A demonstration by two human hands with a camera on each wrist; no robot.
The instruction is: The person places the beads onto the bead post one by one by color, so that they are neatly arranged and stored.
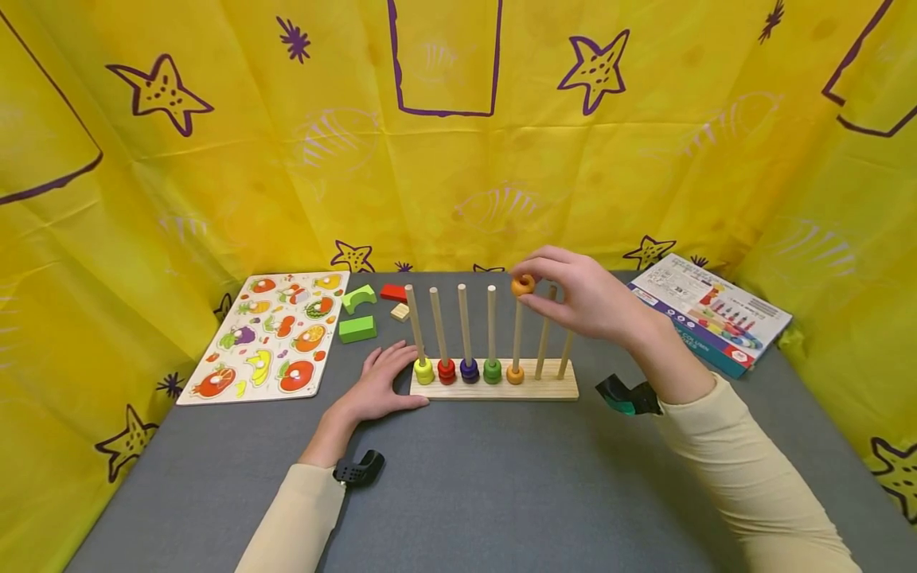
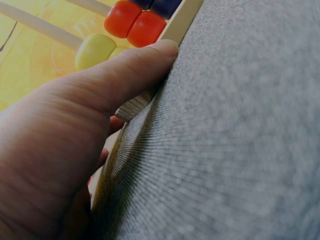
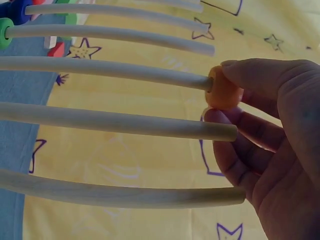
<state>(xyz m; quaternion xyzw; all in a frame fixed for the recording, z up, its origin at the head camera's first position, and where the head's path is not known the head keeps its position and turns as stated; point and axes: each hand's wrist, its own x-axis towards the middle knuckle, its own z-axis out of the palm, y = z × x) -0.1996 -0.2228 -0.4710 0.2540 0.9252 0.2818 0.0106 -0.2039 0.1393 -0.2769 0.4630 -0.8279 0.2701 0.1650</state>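
A wooden peg stand [image 1: 494,391] with several upright pegs stands on the table. Pairs of yellow [image 1: 424,372], red [image 1: 446,371], dark blue [image 1: 469,370] and green [image 1: 492,370] beads sit at the feet of the first pegs. One orange bead [image 1: 515,374] is at the foot of the peg after green. At that peg's top, my right hand [image 1: 580,290] pinches another orange bead [image 3: 225,89] between thumb and fingers, the peg's tip at its hole. My left hand [image 1: 380,383] holds the stand's left end, thumb along the front edge [image 2: 172,47], fingers behind, partly hidden.
A fruit puzzle board [image 1: 272,338] lies at the left. Between it and the stand are green blocks [image 1: 357,329], a red block [image 1: 393,292] and a small pale block [image 1: 399,312]. A toy box [image 1: 709,310] lies at the right. A yellow curtain [image 1: 444,175] hangs behind.
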